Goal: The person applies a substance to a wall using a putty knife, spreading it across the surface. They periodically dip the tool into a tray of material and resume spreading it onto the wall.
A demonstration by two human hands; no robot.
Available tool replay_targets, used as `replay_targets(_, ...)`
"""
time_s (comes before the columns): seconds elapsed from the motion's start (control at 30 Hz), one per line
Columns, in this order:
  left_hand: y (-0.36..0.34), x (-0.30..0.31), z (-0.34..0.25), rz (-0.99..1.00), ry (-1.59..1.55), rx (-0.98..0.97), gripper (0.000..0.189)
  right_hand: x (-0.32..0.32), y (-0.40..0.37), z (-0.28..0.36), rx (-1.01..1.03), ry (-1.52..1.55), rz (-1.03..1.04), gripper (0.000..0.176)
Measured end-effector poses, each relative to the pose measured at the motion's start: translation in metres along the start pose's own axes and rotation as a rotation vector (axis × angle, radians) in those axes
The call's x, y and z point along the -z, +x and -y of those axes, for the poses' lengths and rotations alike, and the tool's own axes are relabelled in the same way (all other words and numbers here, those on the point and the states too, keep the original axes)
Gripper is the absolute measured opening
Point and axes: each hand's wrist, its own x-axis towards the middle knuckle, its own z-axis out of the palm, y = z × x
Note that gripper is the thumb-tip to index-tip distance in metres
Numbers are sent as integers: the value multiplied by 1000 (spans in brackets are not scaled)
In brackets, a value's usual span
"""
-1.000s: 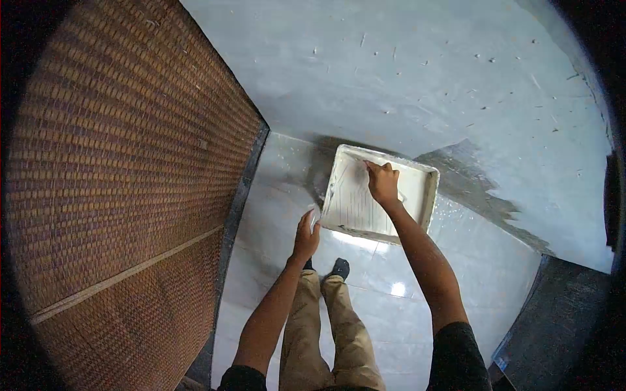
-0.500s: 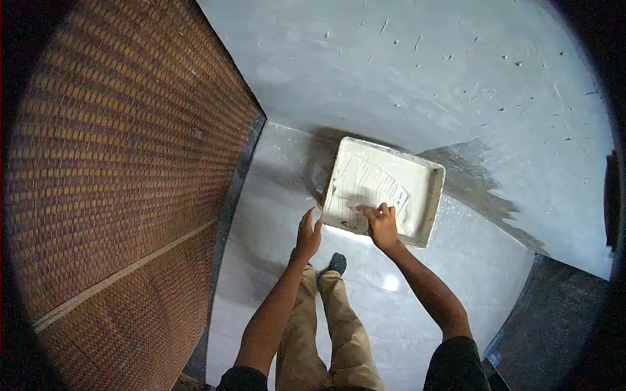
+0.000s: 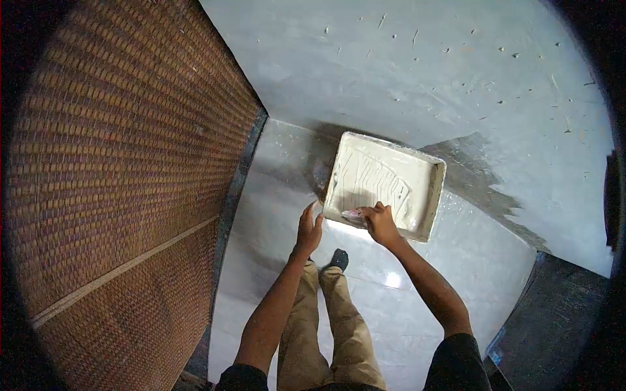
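Observation:
A rectangular tray [image 3: 438,202] with a cream-white coating inside stands on the tiled floor near the wall. Grooved lines run through the white layer. My right hand [image 3: 381,223] is over the tray's near edge, its fingers closed on a small pinkish-white object [image 3: 353,214] that I cannot make out clearly; it is at the white layer near the near-left corner. My left hand [image 3: 309,229] is beside the tray's near-left corner, fingers spread, with nothing visible in it.
A woven brown panel [image 3: 130,163] rises on the left. The grey wall [image 3: 391,65], dotted with marks, has a darker patch [image 3: 469,169] behind the tray. A dark panel [image 3: 554,319] is at the lower right. My feet [image 3: 338,259] are on the floor below the tray.
My right hand has shifted slightly left and down toward the tray's near edge, and more of the pinkish-white object shows. My left hand has barely moved.

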Motion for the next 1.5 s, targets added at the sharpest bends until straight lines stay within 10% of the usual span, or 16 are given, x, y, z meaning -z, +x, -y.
replay_targets(0.8,-11,25,-29,-117,31,-183,44,7,64,-42,-460,585,379,30)
replay_targets(1.03,-4,67,-114,-125,6,-174,43,100,41,16,-715,1285,182,38)
replay_targets(1.5,-29,233,-402,-251,-87,-776,43,357,22,198,-37,1680,-210,40)
